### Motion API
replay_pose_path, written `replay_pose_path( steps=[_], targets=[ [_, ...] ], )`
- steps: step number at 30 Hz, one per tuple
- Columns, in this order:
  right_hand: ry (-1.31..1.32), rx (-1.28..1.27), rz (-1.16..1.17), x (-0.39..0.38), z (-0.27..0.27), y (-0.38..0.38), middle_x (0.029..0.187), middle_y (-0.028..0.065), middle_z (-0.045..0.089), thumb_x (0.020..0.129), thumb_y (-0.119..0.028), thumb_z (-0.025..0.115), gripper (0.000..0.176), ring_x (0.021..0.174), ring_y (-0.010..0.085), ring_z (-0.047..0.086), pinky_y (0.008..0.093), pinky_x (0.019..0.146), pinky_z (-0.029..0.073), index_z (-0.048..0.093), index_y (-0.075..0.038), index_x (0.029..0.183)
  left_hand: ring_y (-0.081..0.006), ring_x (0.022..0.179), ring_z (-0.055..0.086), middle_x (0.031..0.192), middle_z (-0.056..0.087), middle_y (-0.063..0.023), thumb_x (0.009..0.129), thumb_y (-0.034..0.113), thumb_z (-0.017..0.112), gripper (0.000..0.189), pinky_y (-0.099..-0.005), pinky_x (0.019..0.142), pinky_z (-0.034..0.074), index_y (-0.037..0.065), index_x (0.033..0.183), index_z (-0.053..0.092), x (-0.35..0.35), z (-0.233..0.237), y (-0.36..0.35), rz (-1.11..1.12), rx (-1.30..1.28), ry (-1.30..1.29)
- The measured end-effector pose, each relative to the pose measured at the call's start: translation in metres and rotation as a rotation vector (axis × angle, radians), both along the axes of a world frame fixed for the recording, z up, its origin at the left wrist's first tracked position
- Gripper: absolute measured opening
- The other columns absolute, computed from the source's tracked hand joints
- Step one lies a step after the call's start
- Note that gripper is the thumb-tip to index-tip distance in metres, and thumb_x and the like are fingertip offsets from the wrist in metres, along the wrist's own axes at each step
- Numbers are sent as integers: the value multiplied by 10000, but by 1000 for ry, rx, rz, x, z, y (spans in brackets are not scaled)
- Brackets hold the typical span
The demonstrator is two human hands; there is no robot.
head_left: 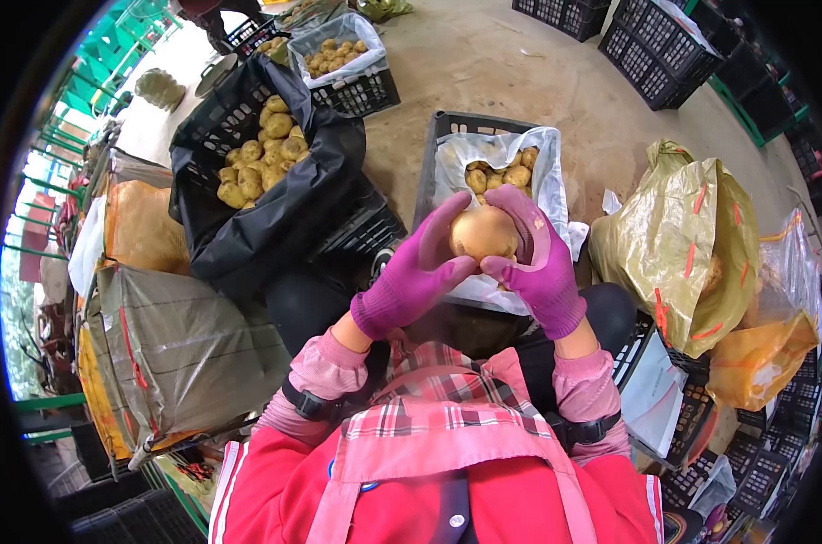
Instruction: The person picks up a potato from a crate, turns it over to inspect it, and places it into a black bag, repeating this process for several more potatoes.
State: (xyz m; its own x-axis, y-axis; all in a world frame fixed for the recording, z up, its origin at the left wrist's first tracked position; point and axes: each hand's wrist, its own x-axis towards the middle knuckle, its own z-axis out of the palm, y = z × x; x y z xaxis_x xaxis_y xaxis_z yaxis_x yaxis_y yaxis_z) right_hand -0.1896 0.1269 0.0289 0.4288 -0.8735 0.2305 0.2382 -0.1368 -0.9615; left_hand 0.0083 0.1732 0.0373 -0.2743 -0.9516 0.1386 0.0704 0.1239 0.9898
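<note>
A round, light brown potato (483,233) is held up between my two hands in purple gloves. My left hand (415,272) curls round its left side, and my right hand (542,263) wraps its right side, with both thumbs near its lower edge. Just beyond and below my hands stands a black crate (426,172) lined with a white plastic bag (549,150), with several potatoes (517,174) in it; my hands hide part of its contents. To the left, a crate lined with black plastic (234,249) holds several potatoes (264,159).
A white-lined crate of potatoes (338,56) stands at the upper left. Large woven sacks flank me, a grey one (189,349) left and a yellowish open one (674,240) right. Stacked black crates (660,54) are at the upper right. An orange bag (760,363) lies right.
</note>
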Motion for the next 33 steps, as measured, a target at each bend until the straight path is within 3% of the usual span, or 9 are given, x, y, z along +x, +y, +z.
replay_pose_path(
  steps=[5,9,13,16,18,25,29,31,33],
  targets=[
    [-145,1,-24,8,5,7,1435,171,470,741,-151,871,1007,1344,235,451,336,1111,370,250,10,1517,-188,1266,497,1464,421,-115,991,370,592,733,-339,1012,471,34,1541,244,-1,9,2,45,-41,33],
    [-31,-99,-27,12,9,13,1437,186,469,783,-152,837,984,1347,247,455,344,1113,368,212,19,1524,-210,1273,502,1432,442,-108,995,366,583,689,-367,1027,480,38,1521,282,-2,14,6,-47,304,372],
    [218,-153,-62,5,3,8,1408,153,507,919,-344,698,722,1307,245,495,349,1085,389,386,34,1449,-211,1233,537,1369,483,-100,992,318,598,612,-370,991,522,52,1480,341,0,-6,4,-36,299,466],
    [114,-4,-109,9,-5,10,1426,190,480,1039,-331,459,574,1280,289,516,396,1079,400,349,24,1476,-203,1190,571,1351,499,-94,998,295,588,581,-376,939,556,64,1475,350,9,10,9,176,287,556],
    [151,79,-158,3,-10,3,1416,230,482,1027,-307,479,576,1226,301,548,419,1063,420,348,43,1465,-208,1168,582,1346,502,-100,986,307,605,593,-370,921,564,61,1467,360,33,27,17,469,54,521],
    [240,101,-156,-8,-30,-30,1384,231,503,1022,-199,478,493,1203,303,559,404,1054,440,395,65,1430,-226,1091,601,1235,566,-158,991,198,591,466,-329,934,491,-15,1375,436,200,143,142,1975,-822,-376],
    [234,81,-161,-2,-26,-45,1349,221,540,1028,-218,491,474,1196,297,575,398,1052,453,430,56,1410,-347,1150,593,1278,576,-226,929,141,641,454,-403,1004,448,-49,1316,498,248,124,191,2245,-571,-1456],
    [228,58,-153,6,-6,-51,1278,182,611,1048,-226,455,392,1115,258,631,373,1021,480,555,51,1306,-294,1209,582,1310,585,-197,923,106,642,453,-375,1029,440,-49,1328,511,202,126,150,1866,-733,-1207],
    [274,-34,-164,-3,-8,-71,1048,148,706,1059,-269,439,410,944,211,681,360,988,497,675,52,965,-263,1218,584,1304,601,-177,920,58,621,425,-348,1035,434,-42,1324,534,154,107,99,1438,-614,-792]
  ],
)
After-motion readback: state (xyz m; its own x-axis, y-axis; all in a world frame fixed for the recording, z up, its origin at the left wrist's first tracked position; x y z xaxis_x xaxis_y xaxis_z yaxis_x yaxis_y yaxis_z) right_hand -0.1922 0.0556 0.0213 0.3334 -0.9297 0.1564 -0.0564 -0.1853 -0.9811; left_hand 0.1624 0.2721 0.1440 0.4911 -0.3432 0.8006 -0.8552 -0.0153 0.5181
